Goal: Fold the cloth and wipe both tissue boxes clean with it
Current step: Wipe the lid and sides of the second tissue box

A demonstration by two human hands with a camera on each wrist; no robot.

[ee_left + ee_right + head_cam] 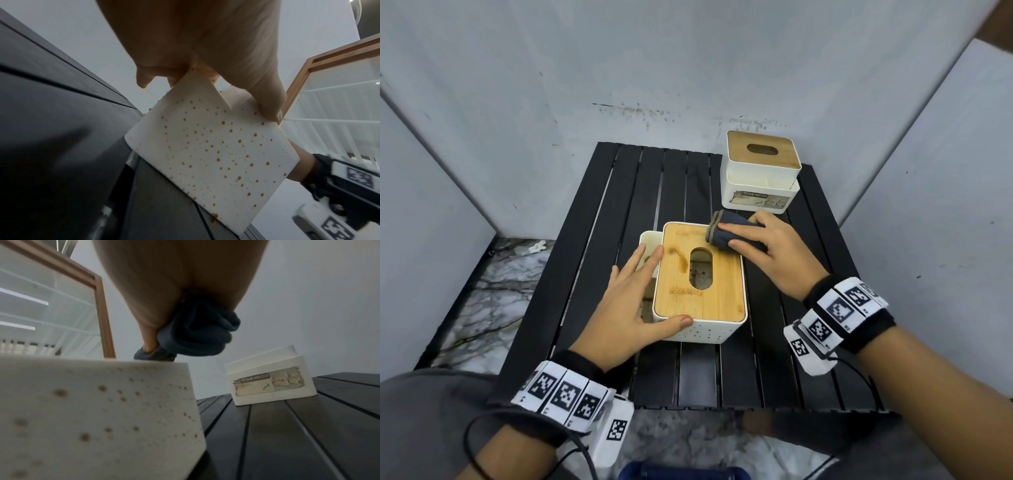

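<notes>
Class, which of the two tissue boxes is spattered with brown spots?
The near tissue box, steadied by the left hand. The far tissue box bears a label instead.

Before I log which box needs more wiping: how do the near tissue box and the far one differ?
The near box has brown smears on its lid and brown specks on its white sides; the far box shows none on its lid.
The near box is steadied by the left hand, with the right hand pressing the cloth on its lid; the far box stands untouched.
Only the far box has a front label.
Both are white with slotted wooden lids.

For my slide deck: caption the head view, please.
Left hand steadies the stained near tissue box while right hand presses folded cloth on its lid.
</notes>
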